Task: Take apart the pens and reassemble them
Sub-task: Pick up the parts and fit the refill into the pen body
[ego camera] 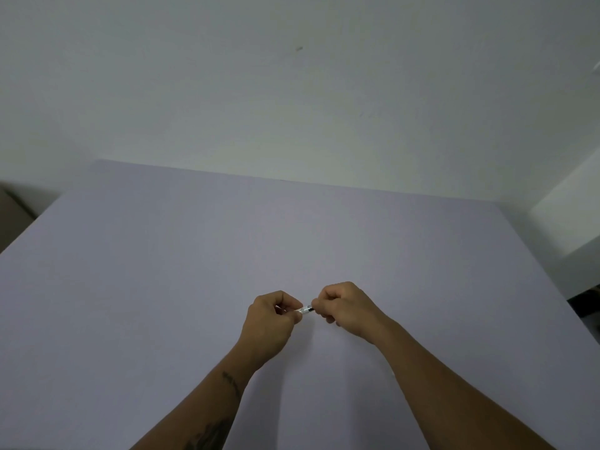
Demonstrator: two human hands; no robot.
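Note:
A pen (306,309) with a clear barrel and a dark section lies level between my two hands, a little above the lilac table (194,254). My left hand (271,319) pinches its left end with thumb and fingers. My right hand (347,308) is closed around its right end. Only a short middle stretch of the pen shows; both ends are hidden inside my fists. No other pen or loose pen part is in view.
The table's far edge meets a plain white wall (292,92). A white ledge (571,216) stands at the right beyond the table's right edge. A brown object (13,209) sits past the left edge.

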